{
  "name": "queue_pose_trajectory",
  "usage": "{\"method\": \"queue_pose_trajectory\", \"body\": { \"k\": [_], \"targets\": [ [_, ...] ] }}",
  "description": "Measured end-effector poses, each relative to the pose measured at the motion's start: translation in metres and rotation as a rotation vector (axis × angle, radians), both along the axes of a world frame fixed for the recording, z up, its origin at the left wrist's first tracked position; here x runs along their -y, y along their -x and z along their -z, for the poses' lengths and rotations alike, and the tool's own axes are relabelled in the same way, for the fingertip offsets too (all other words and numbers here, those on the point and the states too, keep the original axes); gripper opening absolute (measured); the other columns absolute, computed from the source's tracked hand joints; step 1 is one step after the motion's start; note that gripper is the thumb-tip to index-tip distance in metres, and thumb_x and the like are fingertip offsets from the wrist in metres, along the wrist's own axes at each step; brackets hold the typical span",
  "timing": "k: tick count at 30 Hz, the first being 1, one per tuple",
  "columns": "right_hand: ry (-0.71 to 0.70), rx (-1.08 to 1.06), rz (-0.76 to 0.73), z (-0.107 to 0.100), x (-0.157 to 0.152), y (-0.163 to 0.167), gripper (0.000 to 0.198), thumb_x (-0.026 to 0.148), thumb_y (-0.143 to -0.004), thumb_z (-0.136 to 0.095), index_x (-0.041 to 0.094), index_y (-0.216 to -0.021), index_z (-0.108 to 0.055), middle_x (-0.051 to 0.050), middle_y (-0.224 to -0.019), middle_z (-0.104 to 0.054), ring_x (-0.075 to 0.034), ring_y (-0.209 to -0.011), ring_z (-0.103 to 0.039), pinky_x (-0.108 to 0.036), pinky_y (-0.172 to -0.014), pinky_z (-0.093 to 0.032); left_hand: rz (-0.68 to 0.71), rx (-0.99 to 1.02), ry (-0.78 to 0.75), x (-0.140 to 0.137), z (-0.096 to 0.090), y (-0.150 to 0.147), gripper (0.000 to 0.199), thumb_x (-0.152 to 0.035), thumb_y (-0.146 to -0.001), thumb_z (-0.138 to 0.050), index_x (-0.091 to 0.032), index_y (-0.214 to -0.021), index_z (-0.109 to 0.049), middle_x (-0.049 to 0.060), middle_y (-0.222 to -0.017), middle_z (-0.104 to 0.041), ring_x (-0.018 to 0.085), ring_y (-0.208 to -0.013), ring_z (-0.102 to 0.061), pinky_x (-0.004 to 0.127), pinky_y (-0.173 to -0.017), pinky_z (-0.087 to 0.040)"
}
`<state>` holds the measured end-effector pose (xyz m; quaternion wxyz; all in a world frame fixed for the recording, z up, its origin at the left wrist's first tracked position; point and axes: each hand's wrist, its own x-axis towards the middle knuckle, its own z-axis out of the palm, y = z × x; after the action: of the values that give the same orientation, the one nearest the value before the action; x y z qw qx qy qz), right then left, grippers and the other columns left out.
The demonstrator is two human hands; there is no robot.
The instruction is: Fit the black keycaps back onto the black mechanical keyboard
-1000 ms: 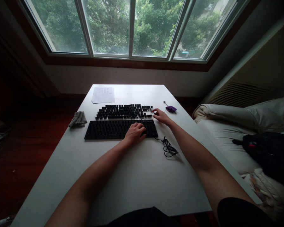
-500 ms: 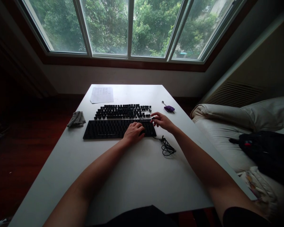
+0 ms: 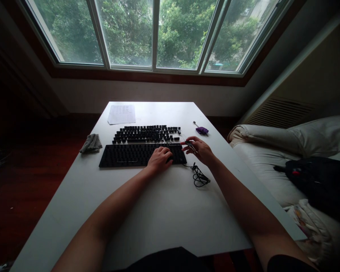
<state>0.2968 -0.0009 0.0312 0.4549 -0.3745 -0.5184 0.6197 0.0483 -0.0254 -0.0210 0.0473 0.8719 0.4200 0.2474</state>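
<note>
A black keyboard (image 3: 130, 155) with its keycaps off lies near the middle of the white table. My left hand (image 3: 159, 156) rests on its right part, fingers bent over the board and apart, with no held thing visible. Just above the keyboard's right end, my right hand (image 3: 200, 149) pinches a small dark tool with thin wire prongs, which looks like a keycap puller (image 3: 189, 143). Behind the board, rows of loose black keycaps (image 3: 147, 134) are laid out in keyboard order. The keyboard's coiled cable (image 3: 200, 176) lies below my right hand.
A grey cloth (image 3: 91, 144) lies at the table's left edge. A printed paper sheet (image 3: 121, 114) is at the back left. To the back right lie a purple item (image 3: 202, 130) and a small brush (image 3: 195, 123). A sofa (image 3: 257, 158) stands to the right.
My right hand has drawn slightly right and turned, so the wire-pronged tool in its fingers now shows more clearly. My left hand stays on the keyboard.
</note>
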Motion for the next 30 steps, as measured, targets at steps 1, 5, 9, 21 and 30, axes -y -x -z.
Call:
{"method": "queue_pose_trajectory", "body": {
  "k": [1,5,9,21,30],
  "targets": [
    [0.000,-0.035,0.009,0.000,0.001,0.001,0.025,0.031,-0.085,-0.066,0.024,-0.107,-0.058,-0.008,-0.113,-0.073,-0.021,-0.085,-0.073,-0.031,-0.066,-0.056,-0.001,-0.001,0.001,0.000,0.000,0.000,0.022,-0.034,-0.090,-0.063,-0.025,-0.109,-0.066,0.006,-0.123,-0.060,0.026,-0.116,-0.050,0.044,-0.100,-0.043],
    [-0.018,-0.126,0.057,0.005,0.001,0.005,0.034,0.033,-0.081,-0.076,0.027,-0.109,-0.058,-0.004,-0.111,-0.073,-0.018,-0.089,-0.072,-0.026,-0.065,-0.054,-0.006,-0.004,0.004,0.000,0.001,-0.002,0.022,-0.034,-0.090,-0.063,-0.025,-0.110,-0.066,0.006,-0.123,-0.060,0.026,-0.116,-0.050,0.044,-0.100,-0.043],
    [-0.016,-0.156,0.113,0.011,-0.001,0.011,0.031,0.042,-0.081,-0.076,0.026,-0.102,-0.060,-0.001,-0.096,-0.073,-0.015,-0.079,-0.070,-0.024,-0.061,-0.052,0.002,0.003,-0.001,0.000,0.001,-0.003,0.023,-0.036,-0.090,-0.063,-0.025,-0.110,-0.065,0.006,-0.122,-0.061,0.026,-0.115,-0.050,0.044,-0.101,-0.043],
    [-0.057,0.082,0.083,0.013,0.003,0.011,0.036,0.047,-0.089,-0.064,0.021,-0.114,-0.066,-0.004,-0.090,-0.068,-0.016,-0.073,-0.064,-0.030,-0.064,-0.051,0.002,-0.010,0.013,0.001,-0.002,-0.003,0.023,-0.035,-0.090,-0.062,-0.025,-0.111,-0.065,0.006,-0.123,-0.060,0.026,-0.116,-0.049,0.044,-0.101,-0.042],
    [-0.241,0.324,0.022,0.012,-0.002,0.003,0.033,0.045,-0.081,-0.074,0.020,-0.099,-0.065,-0.003,-0.082,-0.067,-0.017,-0.073,-0.063,-0.030,-0.062,-0.051,0.004,-0.011,0.014,0.002,-0.001,-0.004,0.024,-0.035,-0.090,-0.062,-0.025,-0.112,-0.065,0.006,-0.123,-0.060,0.026,-0.117,-0.049,0.044,-0.101,-0.043]
  ]
}}
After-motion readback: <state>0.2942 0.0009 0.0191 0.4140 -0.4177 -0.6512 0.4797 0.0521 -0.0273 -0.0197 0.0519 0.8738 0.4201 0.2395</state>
